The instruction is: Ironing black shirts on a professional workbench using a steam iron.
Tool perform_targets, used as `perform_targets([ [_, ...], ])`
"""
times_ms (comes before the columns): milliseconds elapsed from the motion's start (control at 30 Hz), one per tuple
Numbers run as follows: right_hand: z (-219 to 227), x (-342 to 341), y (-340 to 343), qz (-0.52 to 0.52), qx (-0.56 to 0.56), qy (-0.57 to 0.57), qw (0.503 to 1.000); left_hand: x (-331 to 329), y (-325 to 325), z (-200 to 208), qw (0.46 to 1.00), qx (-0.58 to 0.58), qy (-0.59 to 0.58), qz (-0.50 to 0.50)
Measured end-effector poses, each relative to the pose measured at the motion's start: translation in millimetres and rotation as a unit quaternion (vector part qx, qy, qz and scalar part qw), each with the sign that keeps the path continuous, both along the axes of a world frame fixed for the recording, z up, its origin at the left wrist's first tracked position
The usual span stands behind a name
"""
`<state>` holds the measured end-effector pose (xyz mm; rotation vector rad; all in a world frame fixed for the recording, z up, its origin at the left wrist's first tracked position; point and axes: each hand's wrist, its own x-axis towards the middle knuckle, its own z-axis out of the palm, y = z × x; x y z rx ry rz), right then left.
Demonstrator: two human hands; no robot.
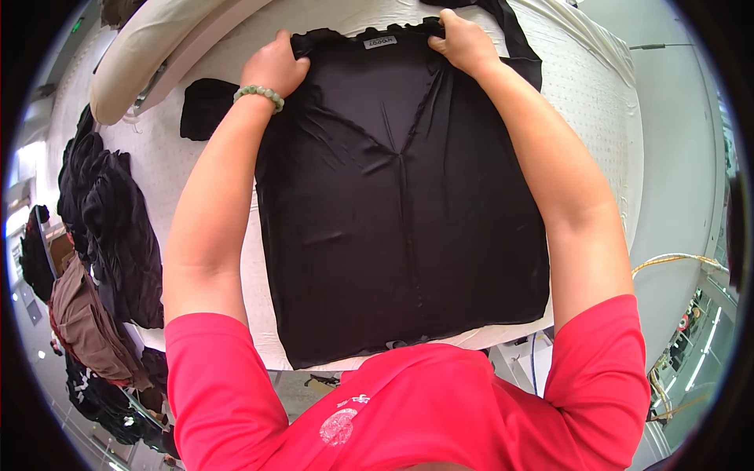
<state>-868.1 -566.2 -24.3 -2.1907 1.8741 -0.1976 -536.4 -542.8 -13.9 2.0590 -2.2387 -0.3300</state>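
A black V-neck blouse [338, 212] lies spread front up on a padded, white-covered table [597, 133], its hem toward me. My left hand [276, 66] grips the blouse at its left shoulder, fingers closed on the cloth. At the opposite shoulder my right hand [463, 42] pinches the fabric beside the gathered neckline. Between my hands a small pale label [380, 42] shows inside the back neck. One sleeve [209, 110] sticks out past my left wrist; the other sleeve [518, 31] lies beyond my right hand.
A cream padded pressing arm [149, 59] extends over the table's far left. Dark garments [118, 228] are heaped along the left edge, with brown cloth [90, 314] lower down. A pale cable [675, 257] hangs at the right, beyond the table's edge.
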Motion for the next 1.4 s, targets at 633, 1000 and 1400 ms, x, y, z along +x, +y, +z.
perform_targets([
  [633, 24.3, -7.2, 1.8, 0.148, 0.102, 0.060, 0.982, 3.4, 27.0, 3.6, 0.992, 0.019, 0.056, -0.110],
  [1000, 61.1, -1.2, 44.5, 0.174, -0.006, -0.042, 0.984, 16.4, 60.7, 44.4, 0.942, -0.033, 0.164, -0.290],
  [1400, 14.4, 27.8, 15.6, 0.116, -0.015, -0.108, 0.987, -30.8, 23.9, 10.7, 0.966, -0.043, 0.229, -0.109],
])
